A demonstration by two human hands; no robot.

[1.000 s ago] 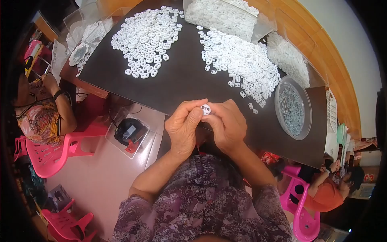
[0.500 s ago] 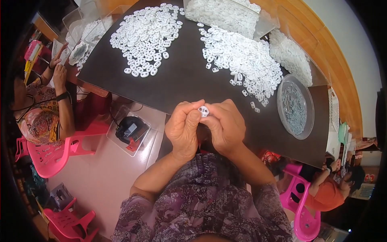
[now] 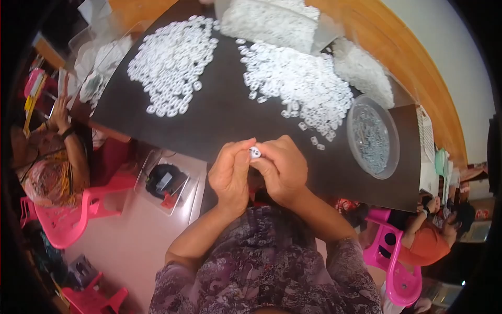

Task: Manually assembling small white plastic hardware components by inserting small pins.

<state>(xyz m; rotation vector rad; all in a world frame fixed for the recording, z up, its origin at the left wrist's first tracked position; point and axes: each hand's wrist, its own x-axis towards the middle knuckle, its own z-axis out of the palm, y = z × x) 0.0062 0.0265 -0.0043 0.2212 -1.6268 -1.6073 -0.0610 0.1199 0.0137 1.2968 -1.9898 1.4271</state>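
Between the fingertips of both my hands is a small white plastic piece (image 3: 254, 152) with dark holes in its face. My left hand (image 3: 229, 175) pinches it from the left, and my right hand (image 3: 283, 170) grips it from the right with thumb and fingers closed. Fingers cover most of the piece. Both hands are at the near edge of the dark table (image 3: 214, 118). Beyond them lie a pile of white oval two-holed pieces (image 3: 175, 63) on the left and a pile of white, squarer pieces (image 3: 298, 78) on the right.
A round clear tub (image 3: 395, 157) of small metallic parts stands at the right. Clear bins at the back hold white pieces (image 3: 266, 23) and more white parts (image 3: 363, 70). One person (image 3: 68, 152) sits at the left, another (image 3: 426, 238) at the right. Pink chairs (image 3: 94, 209) stand around.
The view has shifted, so the table and piles appear further left. The piece between my fingers is turned and shows less of its face. Both hands keep their pinch.
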